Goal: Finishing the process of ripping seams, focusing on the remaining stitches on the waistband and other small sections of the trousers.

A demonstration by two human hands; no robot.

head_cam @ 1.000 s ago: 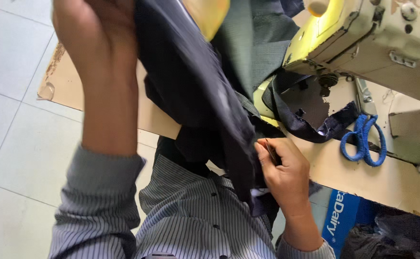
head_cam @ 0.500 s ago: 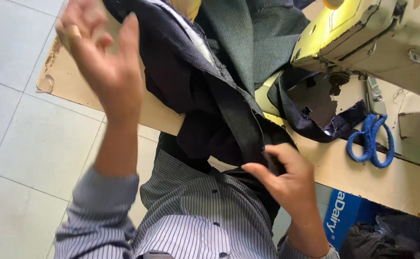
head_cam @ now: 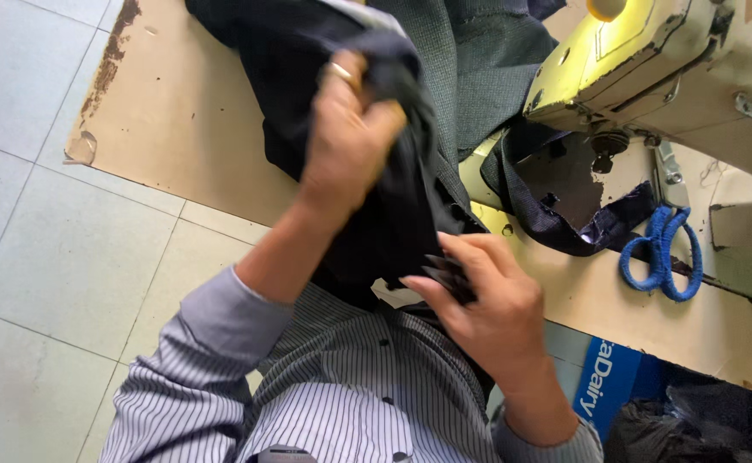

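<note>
A dark navy garment (head_cam: 290,94) hangs from the wooden worktable (head_cam: 187,137) down to my lap. My left hand (head_cam: 350,137), a ring on one finger, is closed around an upper fold of it. Lower down, my right hand (head_cam: 487,300) pinches the cloth's bottom edge close to my striped shirt. A green-grey fabric piece (head_cam: 470,77) lies beneath the navy one, near the sewing machine (head_cam: 676,60).
Blue-handled scissors (head_cam: 663,257) lie on the table right of a dark cloth strip (head_cam: 556,214) under the machine's needle. A blue carton (head_cam: 607,377) and a dark bag (head_cam: 702,424) sit below the table's edge. Pale floor tiles (head_cam: 41,257) spread to the left.
My left hand came down from an open, raised pose and closed on the navy garment. My right hand shifted its pinch along the lower edge.
</note>
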